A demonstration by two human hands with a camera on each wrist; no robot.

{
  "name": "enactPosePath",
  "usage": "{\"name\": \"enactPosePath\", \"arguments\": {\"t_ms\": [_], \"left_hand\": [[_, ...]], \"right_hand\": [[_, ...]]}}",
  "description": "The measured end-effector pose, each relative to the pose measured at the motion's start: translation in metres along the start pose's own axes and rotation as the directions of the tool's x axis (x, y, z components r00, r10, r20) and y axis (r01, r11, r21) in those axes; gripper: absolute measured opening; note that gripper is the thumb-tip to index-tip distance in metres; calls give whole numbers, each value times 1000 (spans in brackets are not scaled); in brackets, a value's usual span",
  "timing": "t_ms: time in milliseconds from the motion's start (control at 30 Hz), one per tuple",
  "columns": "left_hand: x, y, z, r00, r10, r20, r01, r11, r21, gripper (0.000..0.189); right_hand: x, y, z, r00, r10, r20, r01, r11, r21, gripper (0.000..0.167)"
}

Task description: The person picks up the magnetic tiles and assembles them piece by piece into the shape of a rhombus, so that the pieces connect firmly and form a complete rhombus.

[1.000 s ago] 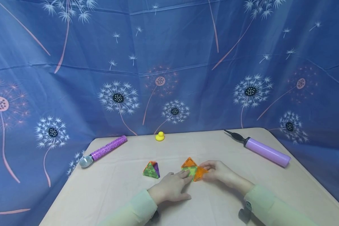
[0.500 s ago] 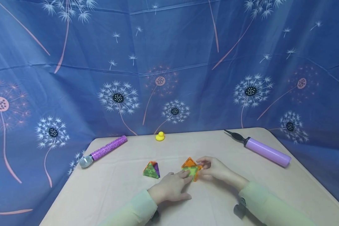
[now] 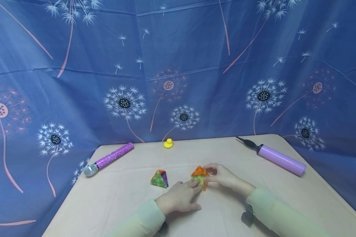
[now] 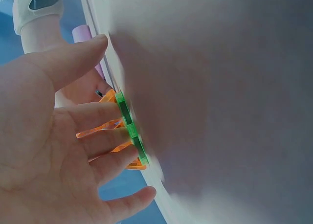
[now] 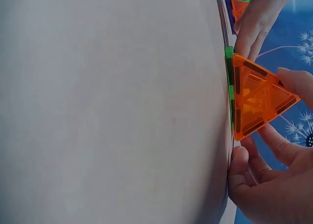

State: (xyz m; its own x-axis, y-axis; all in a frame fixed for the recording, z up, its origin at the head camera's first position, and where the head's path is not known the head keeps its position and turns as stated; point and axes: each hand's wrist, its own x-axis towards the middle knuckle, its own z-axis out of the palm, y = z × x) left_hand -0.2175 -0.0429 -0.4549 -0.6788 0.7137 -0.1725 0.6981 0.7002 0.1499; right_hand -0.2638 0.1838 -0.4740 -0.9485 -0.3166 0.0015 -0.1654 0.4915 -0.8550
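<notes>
My left hand lies with straight fingers over a green triangular magnetic tile, pressing its fingertips on it. My right hand pinches an orange triangular magnetic tile between thumb and fingers. That tile stands upright along the right edge of the green one, as the right wrist view shows. Another orange triangular tile is at the green tile's far edge, partly overlapped by the raised tile in the head view. Left of both hands stands a small pyramid of green, orange and purple tiles.
A purple glitter microphone lies at the back left of the pale table. A yellow rubber duck sits near the back edge. At the back right lies a lilac hand pump. A blue dandelion-print cloth hangs behind.
My right hand has moved left and tipped the right-hand orange tile up from the table until it stands upright against the green tile. My left hand has stayed in place.
</notes>
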Motion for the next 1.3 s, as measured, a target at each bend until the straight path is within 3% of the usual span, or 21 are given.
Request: {"name": "enactPosePath", "arguments": {"t_ms": [267,600,733,833,933,1100,1200,1300], "left_hand": [[0,-1,1,1000,0,-5,0,1000,9,74],[-4,0,-1,1000,0,-13,0,1000,24,73],[-12,-3,-4,995,38,-87,-31,997,71,64],[-19,-12,-8,977,71,-202,-50,993,105,53],[-26,-25,-14,945,81,-316,-56,995,88,46],[-41,-56,-21,885,21,-465,-32,999,-14,53],[-47,-78,-20,866,-81,-493,21,992,-127,63],[-52,-98,-18,872,-191,-450,61,956,-288,73]], "right_hand": [[4,-1,4,999,34,0,-34,999,-26,46],[3,0,3,995,-61,78,63,998,-20,43],[3,-1,1,988,-94,123,97,995,-22,46],[4,0,-2,982,-117,150,124,992,-36,49],[4,2,-5,977,-141,163,153,986,-67,51],[3,3,-7,978,-136,157,152,983,-100,52],[1,2,-6,978,-142,151,159,981,-113,50],[-1,1,-6,980,-150,134,168,976,-135,47]]}}
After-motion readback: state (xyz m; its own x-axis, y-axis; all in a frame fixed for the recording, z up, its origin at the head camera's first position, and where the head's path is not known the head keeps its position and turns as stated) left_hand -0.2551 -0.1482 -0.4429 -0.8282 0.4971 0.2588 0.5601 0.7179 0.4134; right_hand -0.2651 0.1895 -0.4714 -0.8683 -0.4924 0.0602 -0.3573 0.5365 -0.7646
